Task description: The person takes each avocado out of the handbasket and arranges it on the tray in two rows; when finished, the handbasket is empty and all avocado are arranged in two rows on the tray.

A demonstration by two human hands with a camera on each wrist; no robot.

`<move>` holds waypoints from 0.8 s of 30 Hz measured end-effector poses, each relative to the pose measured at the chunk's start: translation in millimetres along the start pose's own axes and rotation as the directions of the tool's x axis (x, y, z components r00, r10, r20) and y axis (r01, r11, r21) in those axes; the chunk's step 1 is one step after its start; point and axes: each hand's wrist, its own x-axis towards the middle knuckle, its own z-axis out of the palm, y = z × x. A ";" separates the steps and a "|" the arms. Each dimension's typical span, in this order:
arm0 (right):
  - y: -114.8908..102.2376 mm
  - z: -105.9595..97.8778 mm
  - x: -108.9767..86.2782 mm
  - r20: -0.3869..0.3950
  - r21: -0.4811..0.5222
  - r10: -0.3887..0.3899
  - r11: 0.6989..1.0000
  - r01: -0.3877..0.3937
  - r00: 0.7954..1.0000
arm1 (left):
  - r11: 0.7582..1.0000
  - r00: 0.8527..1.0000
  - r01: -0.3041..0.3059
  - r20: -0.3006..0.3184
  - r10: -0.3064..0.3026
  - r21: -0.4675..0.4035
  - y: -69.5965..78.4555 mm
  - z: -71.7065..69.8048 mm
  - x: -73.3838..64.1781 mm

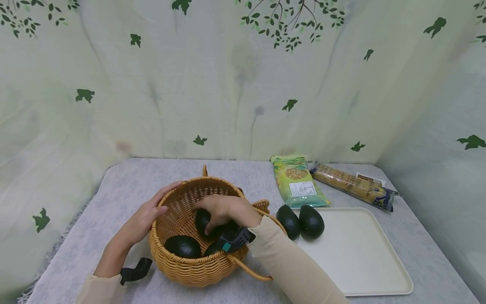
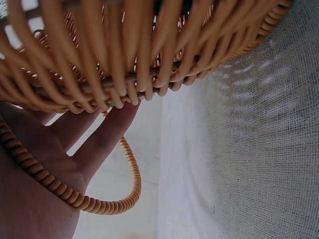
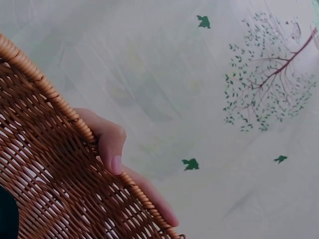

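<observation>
A round wicker basket (image 1: 197,270) tilts toward me on the cloth-covered table, its inside showing. My left hand (image 1: 142,219) holds its left rim; in the right wrist view the thumb (image 3: 112,149) hooks over the rim, and in the left wrist view the fingers (image 2: 107,132) lie against the outer weave. Reaching into the basket, my right hand (image 1: 224,210) grips a dark avocado (image 1: 202,218), partly covered by the hand. Another avocado (image 1: 182,246) lies at the basket's near side. Beside it, one more avocado (image 1: 211,249) is mostly hidden under the right wrist's camera.
Right of the basket, two avocados (image 1: 312,222) sit at the upper left of a white tray (image 1: 368,257). Behind the tray lie a green and yellow bag (image 1: 300,179) and a long pasta-like packet (image 1: 353,185). The basket's handle (image 1: 252,274) sticks out under the right forearm.
</observation>
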 end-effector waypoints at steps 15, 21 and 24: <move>-0.2 0.9 -2.4 0.018 0.035 0.020 0.999 -0.021 1.000 | 1.000 1.000 0.005 0.004 -0.005 -0.002 0.2 0.3 0.6; -0.5 0.8 -2.8 0.023 0.015 0.018 1.000 -0.018 1.000 | 1.000 1.000 -0.004 0.001 0.004 -0.004 -0.8 0.4 0.6; -0.6 0.4 -3.2 0.022 0.011 0.004 1.000 -0.004 1.000 | 1.000 1.000 -0.004 -0.001 0.004 -0.003 -1.1 0.2 0.5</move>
